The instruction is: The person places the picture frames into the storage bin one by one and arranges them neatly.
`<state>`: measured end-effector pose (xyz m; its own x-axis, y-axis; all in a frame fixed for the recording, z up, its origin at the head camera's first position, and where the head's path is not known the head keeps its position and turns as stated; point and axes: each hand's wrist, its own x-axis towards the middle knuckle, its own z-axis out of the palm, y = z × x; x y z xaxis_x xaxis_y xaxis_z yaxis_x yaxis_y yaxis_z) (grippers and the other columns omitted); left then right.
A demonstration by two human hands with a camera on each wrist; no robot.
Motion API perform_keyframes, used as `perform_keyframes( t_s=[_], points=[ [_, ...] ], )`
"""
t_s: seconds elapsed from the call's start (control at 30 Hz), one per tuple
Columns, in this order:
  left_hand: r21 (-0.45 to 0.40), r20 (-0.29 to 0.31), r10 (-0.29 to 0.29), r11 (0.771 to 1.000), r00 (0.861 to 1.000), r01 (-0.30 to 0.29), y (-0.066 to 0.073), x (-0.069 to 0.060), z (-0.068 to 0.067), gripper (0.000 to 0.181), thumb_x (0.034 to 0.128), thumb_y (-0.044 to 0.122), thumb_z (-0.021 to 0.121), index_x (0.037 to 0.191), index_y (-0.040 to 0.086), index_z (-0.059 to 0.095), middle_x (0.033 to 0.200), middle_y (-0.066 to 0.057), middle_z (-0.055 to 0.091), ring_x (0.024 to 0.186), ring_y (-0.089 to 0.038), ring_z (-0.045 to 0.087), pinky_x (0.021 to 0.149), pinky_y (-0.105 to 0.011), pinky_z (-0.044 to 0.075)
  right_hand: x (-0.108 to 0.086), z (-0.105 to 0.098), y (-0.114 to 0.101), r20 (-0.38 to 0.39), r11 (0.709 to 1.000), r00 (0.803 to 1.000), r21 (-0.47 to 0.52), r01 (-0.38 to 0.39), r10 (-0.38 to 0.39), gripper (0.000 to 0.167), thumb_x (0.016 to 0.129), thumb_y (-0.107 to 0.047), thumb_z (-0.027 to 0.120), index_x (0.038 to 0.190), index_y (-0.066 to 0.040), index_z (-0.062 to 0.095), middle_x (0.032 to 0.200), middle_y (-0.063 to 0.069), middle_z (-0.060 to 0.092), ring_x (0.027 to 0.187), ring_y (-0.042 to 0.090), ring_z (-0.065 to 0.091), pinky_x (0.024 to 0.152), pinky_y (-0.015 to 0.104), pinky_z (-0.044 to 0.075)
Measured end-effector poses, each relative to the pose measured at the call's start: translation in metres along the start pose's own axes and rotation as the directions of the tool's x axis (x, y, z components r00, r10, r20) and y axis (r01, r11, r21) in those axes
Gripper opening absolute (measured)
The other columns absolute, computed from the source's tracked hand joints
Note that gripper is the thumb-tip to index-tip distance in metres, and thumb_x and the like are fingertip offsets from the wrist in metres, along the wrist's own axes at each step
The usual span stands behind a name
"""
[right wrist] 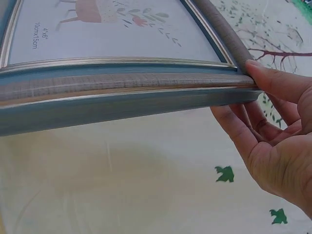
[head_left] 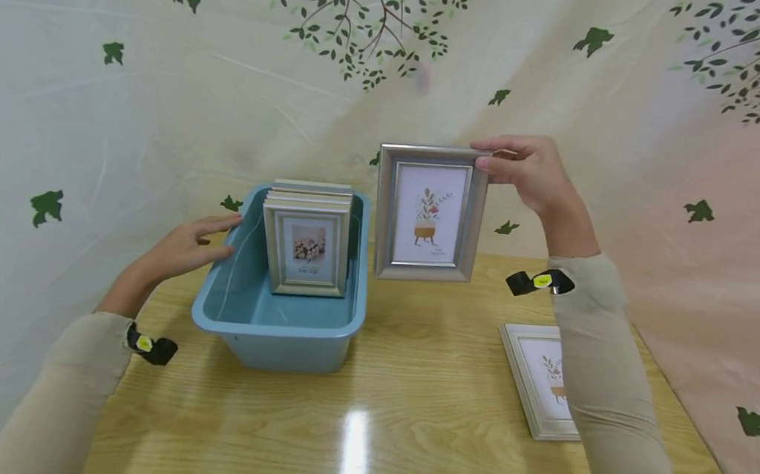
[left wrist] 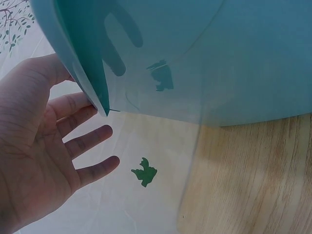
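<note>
My right hand (head_left: pixel 538 171) pinches the upper right corner of a silver-grey picture frame (head_left: pixel 382 215), which is held upright beside the blue bin (head_left: pixel 279 331). In the right wrist view, the thumb of my right hand (right wrist: pixel 280 122) lies on the front of the frame (right wrist: pixel 122 83), with fingers behind its edge. My left hand (head_left: pixel 188 248) touches the bin's left rim with fingers fairly straight; the left wrist view shows this hand (left wrist: pixel 48 136) at the rim of the bin (left wrist: pixel 195 58), fingers spread. Several frames (head_left: pixel 305 288) lean in a row inside the bin.
At the right of the wooden table (head_left: pixel 421 389) lies a small stack of frames (head_left: pixel 529 390), partly covered by my right sleeve. Behind the table hangs a pale cloth (head_left: pixel 281 125) with printed leaves and branches.
</note>
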<state>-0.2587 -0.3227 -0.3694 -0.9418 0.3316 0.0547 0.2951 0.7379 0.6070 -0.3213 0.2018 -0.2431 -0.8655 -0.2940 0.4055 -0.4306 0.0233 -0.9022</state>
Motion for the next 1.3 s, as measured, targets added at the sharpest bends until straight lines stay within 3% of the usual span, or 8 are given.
perform_keyframes(
  t_s=[0.4, 0.57, 0.77, 0.97, 1.3],
  points=[
    [0.002, 0.01, -0.023, 1.0, 1.0, 0.023, -0.002, 0.001, -0.003, 0.067, 0.1024, 0.025, 0.061, 0.161, 0.011, 0.031, 0.166, -0.024, 0.026, 0.151, -0.051, 0.024, 0.111, -0.075, 0.031, 0.017, 0.034, -0.023, 0.057, 0.994, 0.992, 0.036, 0.107, -0.109, 0.021, 0.088, 0.007, 0.072, 0.107, 0.001, 0.079, 0.096, 0.004, 0.08, 0.083, 0.017, 0.076, 0.078, 0.026, 0.062],
    [0.002, -0.005, -0.019, 1.0, 1.0, 0.019, -0.003, 0.001, -0.003, 0.067, 0.1015, 0.024, 0.061, 0.16, 0.011, 0.033, 0.166, -0.024, 0.028, 0.15, -0.051, 0.026, 0.11, -0.075, 0.031, 0.026, 0.056, -0.026, 0.06, 0.985, 0.988, 0.106, 0.137, -0.144, 0.023, 0.086, 0.011, 0.071, 0.104, 0.0, 0.08, 0.093, 0.005, 0.079, 0.081, 0.017, 0.076, 0.076, 0.029, 0.063],
    [-0.003, 0.004, -0.013, 1.0, 1.0, 0.013, -0.003, 0.002, -0.003, 0.067, 0.1019, 0.025, 0.061, 0.161, 0.012, 0.032, 0.166, -0.023, 0.027, 0.151, -0.05, 0.025, 0.111, -0.075, 0.031, 0.032, 0.084, -0.025, 0.021, 0.982, 0.988, 0.116, 0.151, -0.155, 0.023, 0.086, 0.01, 0.072, 0.102, -0.003, 0.082, 0.092, 0.003, 0.079, 0.08, 0.016, 0.076, 0.074, 0.032, 0.064],
    [-0.015, 0.007, -0.009, 1.0, 1.0, 0.009, -0.003, 0.002, -0.004, 0.066, 0.1019, 0.024, 0.06, 0.161, 0.012, 0.032, 0.167, -0.021, 0.026, 0.152, -0.049, 0.024, 0.112, -0.073, 0.031, 0.035, 0.109, -0.019, -0.006, 0.981, 0.993, 0.156, 0.115, -0.116, 0.023, 0.086, 0.011, 0.073, 0.103, -0.002, 0.081, 0.092, 0.003, 0.078, 0.079, 0.016, 0.075, 0.073, 0.033, 0.064],
    [-0.023, -0.007, -0.023, 0.999, 1.0, 0.023, -0.004, 0.002, -0.001, 0.066, 0.1005, 0.024, 0.059, 0.16, 0.011, 0.033, 0.166, -0.022, 0.028, 0.152, -0.05, 0.025, 0.112, -0.074, 0.031, 0.036, 0.14, -0.005, 0.051, 0.976, 0.987, 0.16, 0.144, -0.154, 0.023, 0.087, 0.01, 0.072, 0.104, -0.004, 0.081, 0.089, -0.001, 0.078, 0.075, 0.013, 0.073, 0.073, 0.033, 0.064]
  ],
)
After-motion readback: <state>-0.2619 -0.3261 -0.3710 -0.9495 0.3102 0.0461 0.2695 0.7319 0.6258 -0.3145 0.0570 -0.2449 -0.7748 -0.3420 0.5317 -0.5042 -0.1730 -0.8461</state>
